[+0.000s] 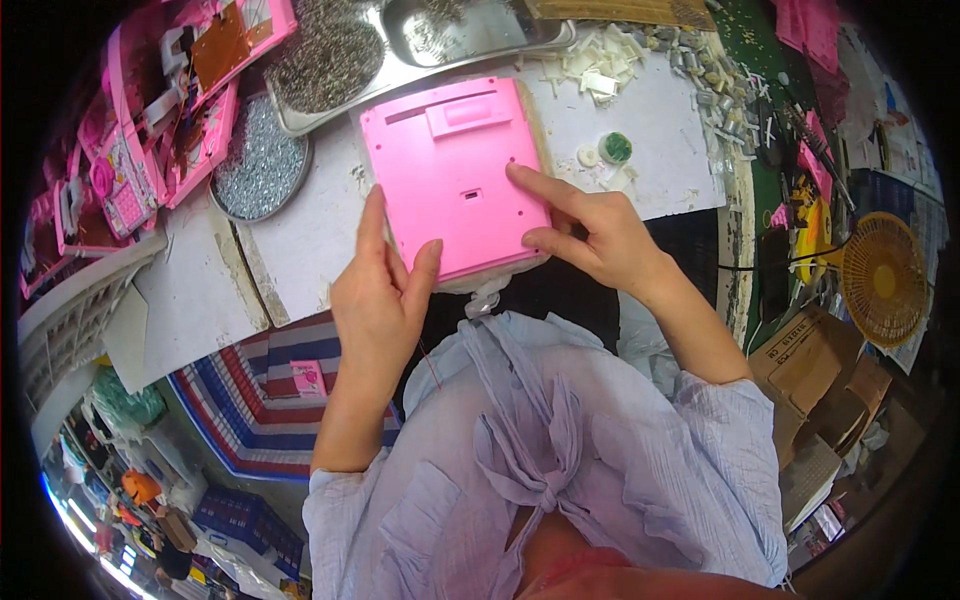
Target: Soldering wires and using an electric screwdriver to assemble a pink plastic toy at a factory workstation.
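Left hand (380, 297) and right hand (610, 235), thumbs and forefingers apart, brace a pink plastic housing (430, 165) from both sides, seemingly to steady it at the worktable's (640, 150) edge

Head-worn fisheye, facing down, near white tabletop (660, 160)

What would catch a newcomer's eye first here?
Probably the bright pink casing over the white bench, with the left hand at its lower left and the right hand on its right side. A round dish of small silvery pieces sits to its left, and a yellow fan shows at the far right.
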A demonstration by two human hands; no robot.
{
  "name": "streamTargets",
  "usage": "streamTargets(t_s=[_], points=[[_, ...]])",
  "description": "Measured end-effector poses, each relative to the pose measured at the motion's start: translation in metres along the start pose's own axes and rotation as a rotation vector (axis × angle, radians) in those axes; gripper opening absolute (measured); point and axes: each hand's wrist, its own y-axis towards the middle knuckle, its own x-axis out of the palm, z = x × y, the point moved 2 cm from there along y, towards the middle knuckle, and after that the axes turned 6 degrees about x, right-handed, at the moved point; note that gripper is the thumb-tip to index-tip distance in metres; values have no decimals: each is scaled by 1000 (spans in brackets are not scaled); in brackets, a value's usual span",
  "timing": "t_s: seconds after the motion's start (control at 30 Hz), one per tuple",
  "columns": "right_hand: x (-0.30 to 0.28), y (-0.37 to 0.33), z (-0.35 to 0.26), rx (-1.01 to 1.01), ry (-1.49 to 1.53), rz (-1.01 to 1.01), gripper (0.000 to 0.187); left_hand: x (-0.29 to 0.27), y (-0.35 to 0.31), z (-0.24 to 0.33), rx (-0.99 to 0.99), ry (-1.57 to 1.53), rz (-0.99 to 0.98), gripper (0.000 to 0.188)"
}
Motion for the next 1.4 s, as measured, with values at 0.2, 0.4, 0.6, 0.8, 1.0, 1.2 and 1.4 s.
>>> streamTargets(t_s=[0.2,0.4,0.6,0.8,1.0,1.2,1.4], points=[[-4,-1,-8,58,-236,-38,65,11,-7,-9,13,-45,52,68],[-5,-1,-15,-54,-475,19,66,4,-1,-16,-48,-175,-27,67],[-14,5,-27,-140,-653,-48,65,-6,9,-15,207,-4,61,70],[-16,25,-38,-201,-700,-158,66,-16,18,-20,217,19,-61,72],[-25,30,-59,-213,-810,-207,59,-37,32,-32,327,-115,33,49],[-38,78,-96,-333,-919,-438,30,-81,57,-107,37,341,492,15],[41,181,-133,-811,-766,-9,10,-77,66,-105,109,212,497,8]])
